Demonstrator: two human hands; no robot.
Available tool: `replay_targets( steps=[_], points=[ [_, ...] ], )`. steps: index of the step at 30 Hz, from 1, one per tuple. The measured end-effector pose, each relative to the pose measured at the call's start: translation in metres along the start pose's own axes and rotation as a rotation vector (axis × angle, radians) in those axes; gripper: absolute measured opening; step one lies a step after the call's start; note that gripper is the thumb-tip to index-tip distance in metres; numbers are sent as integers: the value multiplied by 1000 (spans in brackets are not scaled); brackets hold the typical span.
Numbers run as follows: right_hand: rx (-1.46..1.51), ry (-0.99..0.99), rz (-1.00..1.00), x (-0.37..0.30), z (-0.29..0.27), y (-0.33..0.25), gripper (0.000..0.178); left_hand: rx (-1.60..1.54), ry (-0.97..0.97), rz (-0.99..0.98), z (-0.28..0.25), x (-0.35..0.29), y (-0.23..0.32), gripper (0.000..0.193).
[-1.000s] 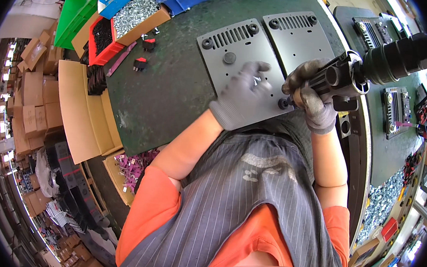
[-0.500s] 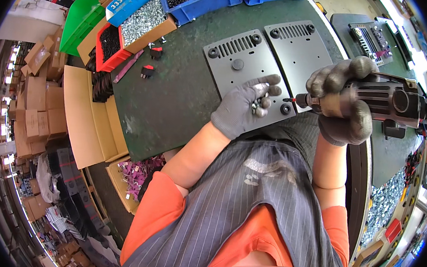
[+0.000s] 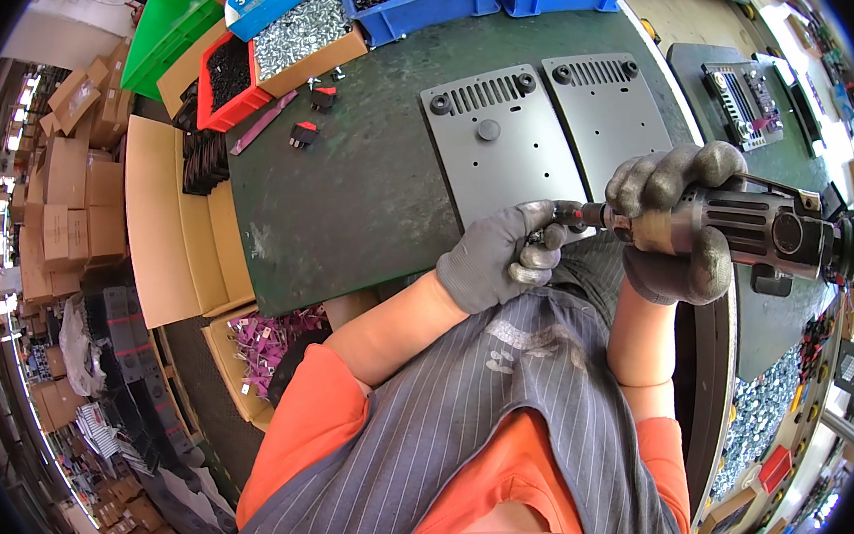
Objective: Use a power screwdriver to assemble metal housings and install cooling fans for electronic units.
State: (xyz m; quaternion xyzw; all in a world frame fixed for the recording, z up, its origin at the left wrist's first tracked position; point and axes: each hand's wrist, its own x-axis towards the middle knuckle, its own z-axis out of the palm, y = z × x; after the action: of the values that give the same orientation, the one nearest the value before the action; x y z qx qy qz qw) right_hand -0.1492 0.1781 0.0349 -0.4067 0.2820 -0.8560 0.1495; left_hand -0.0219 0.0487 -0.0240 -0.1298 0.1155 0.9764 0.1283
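Note:
My right hand (image 3: 673, 224), in a dark grey glove, is wrapped round a black power screwdriver (image 3: 766, 225) held level, its bit pointing left. My gloved left hand (image 3: 501, 255) is closed over small shiny screws (image 3: 536, 237), mostly hidden by the fingers. Its thumb and forefinger meet the tip of the bit. Both hands are over the near edge of a grey slotted metal plate (image 3: 515, 164), which carries round black feet at its corners. A loose black foot (image 3: 488, 129) rests on that plate. Beside it on the right lies a second similar plate (image 3: 614, 116).
Along the table's (image 3: 353, 191) far left stand a red bin (image 3: 234, 101) of black parts, a cardboard box (image 3: 309, 47) of silver screws and blue bins (image 3: 422, 11). Two black-and-red switches (image 3: 304, 134) lie nearby. An open carton (image 3: 175, 217) adjoins the left edge.
My left hand's fingers have curled in, covering most of the screws. The screwdriver's bit and the left fingertips have come together. The plates sit slightly lower and farther right in view.

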Motion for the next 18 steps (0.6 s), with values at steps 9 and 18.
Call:
replay_targets(
  steps=[9,18],
  points=[
    [-34,357,72,-2,-4,-1,51,2212,563,834,-22,12,85,42],
    [54,223,180,-16,9,3,52,1783,491,152,-22,-24,86,36]
  ],
)
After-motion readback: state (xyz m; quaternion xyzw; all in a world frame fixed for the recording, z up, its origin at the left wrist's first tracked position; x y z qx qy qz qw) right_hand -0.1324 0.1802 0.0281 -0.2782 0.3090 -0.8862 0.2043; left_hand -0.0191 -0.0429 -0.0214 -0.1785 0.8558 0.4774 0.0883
